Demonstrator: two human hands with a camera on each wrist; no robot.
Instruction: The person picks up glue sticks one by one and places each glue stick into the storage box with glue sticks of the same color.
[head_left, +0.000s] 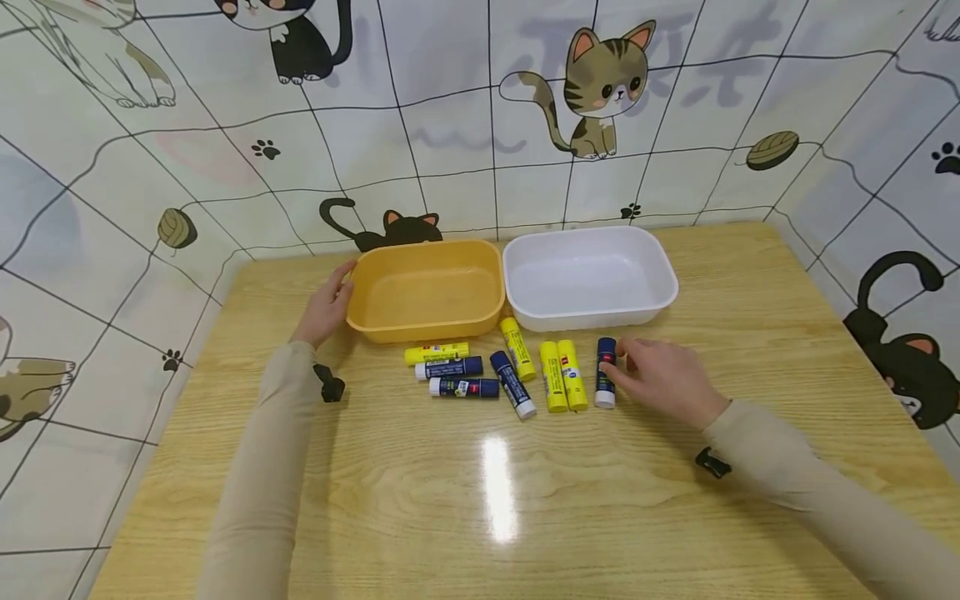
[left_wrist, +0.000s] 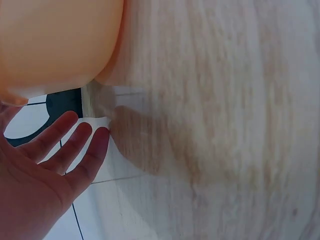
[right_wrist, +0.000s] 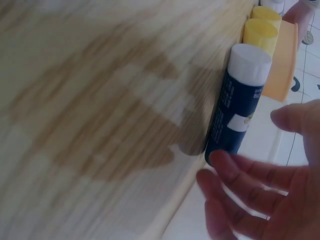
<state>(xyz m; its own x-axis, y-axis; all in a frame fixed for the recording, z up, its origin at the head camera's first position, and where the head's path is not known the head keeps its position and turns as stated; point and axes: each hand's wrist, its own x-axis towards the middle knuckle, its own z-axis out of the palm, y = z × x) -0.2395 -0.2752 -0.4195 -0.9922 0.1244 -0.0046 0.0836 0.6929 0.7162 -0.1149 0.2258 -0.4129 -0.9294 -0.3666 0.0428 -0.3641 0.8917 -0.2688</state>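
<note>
A dark blue glue stick with a white end (head_left: pixel 606 372) lies at the right end of a group of glue sticks. My right hand (head_left: pixel 667 379) is beside it, thumb and fingers spread apart around it in the right wrist view, a fingertip close to its lower end; contact is unclear. Two yellow glue sticks (head_left: pixel 562 377) lie side by side just left of it. At the left end of an orange-yellow basin (head_left: pixel 427 329), my left hand (head_left: pixel 328 304) touches the rim, its visible fingers loosely extended in the left wrist view.
A white basin (head_left: pixel 592 319) stands against the orange-yellow one. In front of them lie more glue sticks, among them a slanted blue one (head_left: pixel 513 384), a slanted yellow one (head_left: pixel 517 348) and a sideways yellow one (head_left: pixel 437 353). Cat-patterned walls (head_left: pixel 450 192) border the wooden table (head_left: pixel 405 492).
</note>
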